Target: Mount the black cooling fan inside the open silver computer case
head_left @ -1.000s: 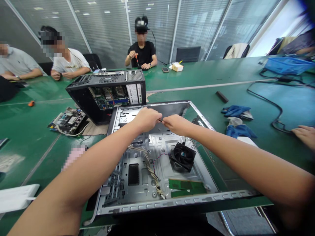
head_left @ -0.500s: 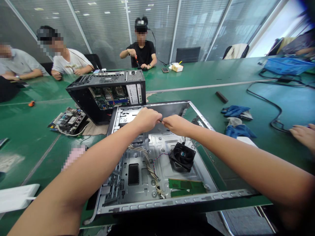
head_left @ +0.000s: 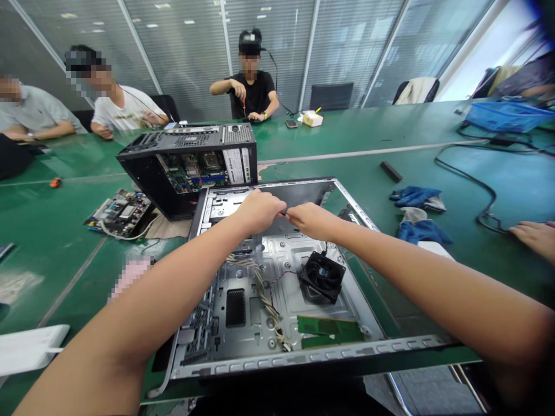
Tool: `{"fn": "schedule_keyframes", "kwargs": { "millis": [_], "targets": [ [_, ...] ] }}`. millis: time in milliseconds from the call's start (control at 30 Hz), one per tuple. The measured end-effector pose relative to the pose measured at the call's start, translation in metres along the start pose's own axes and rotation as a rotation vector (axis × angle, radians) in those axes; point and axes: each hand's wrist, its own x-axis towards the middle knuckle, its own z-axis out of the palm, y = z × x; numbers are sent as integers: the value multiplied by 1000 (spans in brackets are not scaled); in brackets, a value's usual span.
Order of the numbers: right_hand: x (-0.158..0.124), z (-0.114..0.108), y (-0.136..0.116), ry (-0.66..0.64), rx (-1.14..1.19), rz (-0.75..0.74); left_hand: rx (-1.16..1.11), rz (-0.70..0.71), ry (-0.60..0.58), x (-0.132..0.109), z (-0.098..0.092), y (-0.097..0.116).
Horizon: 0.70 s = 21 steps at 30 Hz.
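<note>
The long green-topped table [head_left: 347, 138] is crowded. The open grey sheet-metal computer case [head_left: 303, 353] lies flat on it, its near rim close to the table's edge, so a hard tug toward the body could, I judge, slide the shell off. Just behind it stands the black tower computer with its side panel off [head_left: 186, 156], near the case's far rim. A hand slipping away from the body may knock into its exposed board.

Inside the case, the black square cooling fan [head_left: 321, 276] sits loose and tilted on the floor panel, below the right forearm (its thin coloured lead trails toward the middle). A dropping elbow could catch the fan or drag that lead. The two flat green memory sticks [head_left: 329, 330] lie bare near the front rim, unprotected from anything that falls. The pale braided bundle of wires [head_left: 264, 297] runs across the floor panel beneath the left forearm and could snag.

Smallest is the thin dark strand [head_left: 284, 214], held in the air over the far end of the case. The left hand [head_left: 259, 211] is clenched on one end and the right hand [head_left: 313, 219] pinches the other, knuckles nearly touching. It is too small to tell what the strand is. If it gives suddenly, both fists would fly apart toward the sharp metal rims
</note>
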Motion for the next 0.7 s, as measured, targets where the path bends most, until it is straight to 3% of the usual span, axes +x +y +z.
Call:
{"fn": "schedule_keyframes", "kwargs": {
  "millis": [700],
  "targets": [
    [0,-5,-2,-14,132,-1,-79,-37,61,-1,-1,-1]
  ]
}}
